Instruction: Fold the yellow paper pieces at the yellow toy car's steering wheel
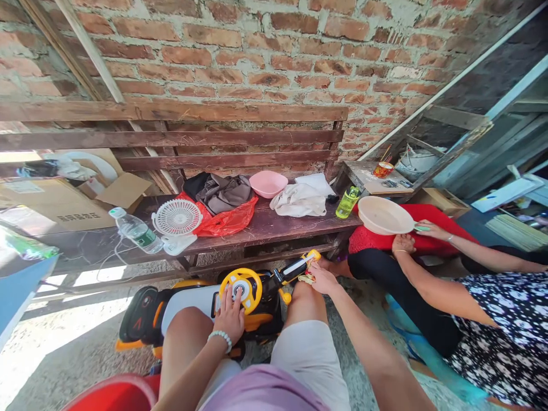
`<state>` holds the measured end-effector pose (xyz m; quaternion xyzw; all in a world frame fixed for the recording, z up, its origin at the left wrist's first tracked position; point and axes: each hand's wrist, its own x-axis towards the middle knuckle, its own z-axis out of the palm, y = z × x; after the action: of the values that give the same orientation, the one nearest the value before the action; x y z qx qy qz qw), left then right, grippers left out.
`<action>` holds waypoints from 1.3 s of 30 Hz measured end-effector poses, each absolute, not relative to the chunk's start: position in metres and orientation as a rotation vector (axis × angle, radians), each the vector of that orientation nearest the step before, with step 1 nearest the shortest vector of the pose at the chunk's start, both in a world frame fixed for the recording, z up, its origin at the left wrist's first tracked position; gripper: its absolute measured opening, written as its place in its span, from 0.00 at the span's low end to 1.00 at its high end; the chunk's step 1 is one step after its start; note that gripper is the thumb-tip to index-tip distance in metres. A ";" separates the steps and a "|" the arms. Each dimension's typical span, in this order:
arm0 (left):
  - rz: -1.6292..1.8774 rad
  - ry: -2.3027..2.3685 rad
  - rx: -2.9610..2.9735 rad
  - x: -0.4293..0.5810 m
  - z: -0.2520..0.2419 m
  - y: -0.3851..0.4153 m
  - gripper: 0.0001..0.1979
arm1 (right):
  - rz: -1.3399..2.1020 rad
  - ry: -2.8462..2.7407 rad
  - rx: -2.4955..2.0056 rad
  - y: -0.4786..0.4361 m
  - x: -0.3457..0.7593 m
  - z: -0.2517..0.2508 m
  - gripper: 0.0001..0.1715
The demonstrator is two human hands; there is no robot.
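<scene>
A ride-on toy digger (192,308), black, white and yellow, stands between my knees. Fingers stretched, my left hand (231,315) lies flat on the hub of its yellow steering wheel (258,283). My right hand (323,276) is closed beside the end of the toy's digger arm (295,270). A small crumpled yellowish piece (306,279), perhaps cloth or a wrapper, shows at its fingers. Whether those fingers also grip the arm I cannot tell.
On the wooden bench (274,228) are a white fan (177,217), a water bottle (141,233), a red bag (231,218) with dark cloth, a pink bowl (268,184) and a green bottle (347,202). At right, a co-worker's hands (432,229) hold a pale basin (385,216).
</scene>
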<state>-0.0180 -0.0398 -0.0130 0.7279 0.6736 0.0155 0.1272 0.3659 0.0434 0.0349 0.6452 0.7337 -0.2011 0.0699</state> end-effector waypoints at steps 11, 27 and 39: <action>0.058 1.966 2.104 -0.020 -0.017 -0.040 0.32 | -0.635 2.501 1.563 0.024 0.301 0.058 0.22; 0.065 1.956 2.134 -0.016 -0.017 -0.042 0.33 | -0.590 1.904 1.917 0.107 0.315 0.082 0.24; 0.141 1.951 2.161 -0.016 -0.022 -0.042 0.32 | -0.657 2.121 1.866 0.077 0.266 0.076 0.19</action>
<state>-0.0159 -0.0418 -0.0218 0.7367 0.6650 0.0480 0.1131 0.2658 0.0771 0.0761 0.6387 0.7260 -0.2249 0.1202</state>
